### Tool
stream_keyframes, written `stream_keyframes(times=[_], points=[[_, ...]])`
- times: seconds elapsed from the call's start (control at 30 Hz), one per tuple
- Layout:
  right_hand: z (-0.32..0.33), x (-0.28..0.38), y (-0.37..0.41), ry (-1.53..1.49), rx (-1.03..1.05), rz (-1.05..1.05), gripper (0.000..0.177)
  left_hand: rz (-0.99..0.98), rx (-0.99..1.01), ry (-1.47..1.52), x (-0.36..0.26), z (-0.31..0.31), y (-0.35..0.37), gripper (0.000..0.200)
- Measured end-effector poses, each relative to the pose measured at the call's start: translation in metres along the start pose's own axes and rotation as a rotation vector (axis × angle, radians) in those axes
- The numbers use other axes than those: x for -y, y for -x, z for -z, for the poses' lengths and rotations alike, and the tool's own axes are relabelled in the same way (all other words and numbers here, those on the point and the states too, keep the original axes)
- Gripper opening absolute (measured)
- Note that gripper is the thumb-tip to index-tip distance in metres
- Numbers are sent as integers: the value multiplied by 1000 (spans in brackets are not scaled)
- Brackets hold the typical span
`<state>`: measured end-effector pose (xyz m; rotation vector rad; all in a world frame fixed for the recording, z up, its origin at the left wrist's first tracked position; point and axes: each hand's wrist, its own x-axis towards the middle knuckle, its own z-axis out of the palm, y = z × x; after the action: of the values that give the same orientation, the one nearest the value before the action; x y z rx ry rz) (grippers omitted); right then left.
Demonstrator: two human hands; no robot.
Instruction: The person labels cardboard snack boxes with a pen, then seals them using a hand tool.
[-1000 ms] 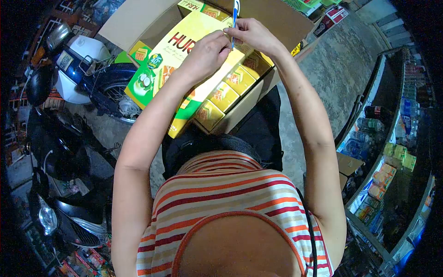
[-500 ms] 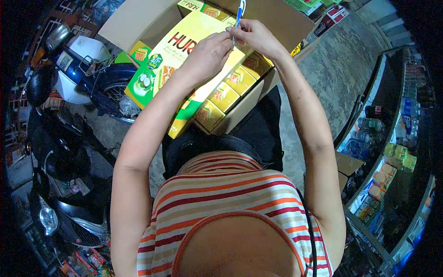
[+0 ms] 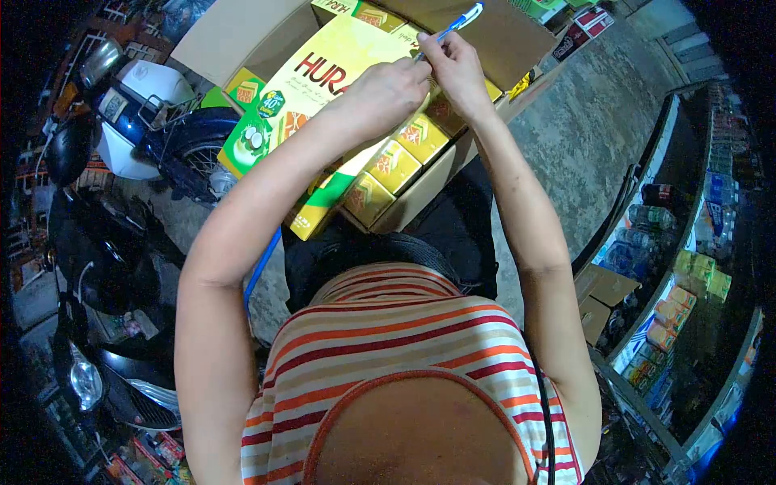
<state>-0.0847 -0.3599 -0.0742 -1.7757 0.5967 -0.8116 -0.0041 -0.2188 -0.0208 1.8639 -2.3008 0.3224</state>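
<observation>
A yellow and green HURA cake box (image 3: 323, 65) lies tilted on top of smaller gold boxes (image 3: 394, 167) inside an open cardboard carton. My left hand (image 3: 392, 93) rests on the upper right part of the cake box, fingers curled over its edge; the fingertips are hidden. Right beside it, my right hand (image 3: 459, 77) is closed around a blue and white pen (image 3: 461, 23). The pen slants, its upper end sticking out to the upper right, its lower end between the two hands at the box's edge.
The cardboard carton (image 3: 505, 32) has its flaps spread, in front of my lap. Parked motorbikes (image 3: 129, 388) stand along the left. On the right, shelves (image 3: 659, 303) hold bottles and packets, and a small brown carton (image 3: 602, 295) is on the floor.
The pen has tipped from nearly upright to slanting right. My right hand has turned with it, and my left hand has shifted slightly right along the cake box.
</observation>
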Motion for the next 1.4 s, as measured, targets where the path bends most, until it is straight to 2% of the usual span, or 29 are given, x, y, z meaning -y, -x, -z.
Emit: stream_keyframes(times=[0.13, 0.27, 0.37, 0.4, 0.47, 0.57, 0.67, 1.1, 1.27, 1.4], points=[[3, 5, 3, 20, 11, 9, 40, -45, 123, -146, -9, 2, -3, 7], [5, -2, 1, -61, 54, 38, 40, -7, 2, -191, -17, -4, 10, 10], [6, -7, -2, -65, 165, 31, 42, 210, -14, 224, -5, 6, 27, 23], [7, -6, -2, -71, 167, 35, 42, 271, -92, 361, -1, 8, 31, 22], [9, -3, -2, -26, 237, 55, 42, 433, -149, 467, 1, 6, 36, 16], [10, 5, 1, 2, 248, 74, 41, 535, -222, 454, -1, -2, 33, 13], [12, 9, 1, 59, 259, 61, 40, 599, -198, 483, 2, -8, 31, 15], [9, 7, 0, 91, 291, 90, 39, 592, -254, 441, -2, -12, 31, 13], [13, 21, 5, 222, 296, 115, 40, 600, -254, 475, -4, -12, 30, 12], [12, 16, 5, 184, 297, 126, 40, 605, -253, 473, -4, -14, 31, 12]])
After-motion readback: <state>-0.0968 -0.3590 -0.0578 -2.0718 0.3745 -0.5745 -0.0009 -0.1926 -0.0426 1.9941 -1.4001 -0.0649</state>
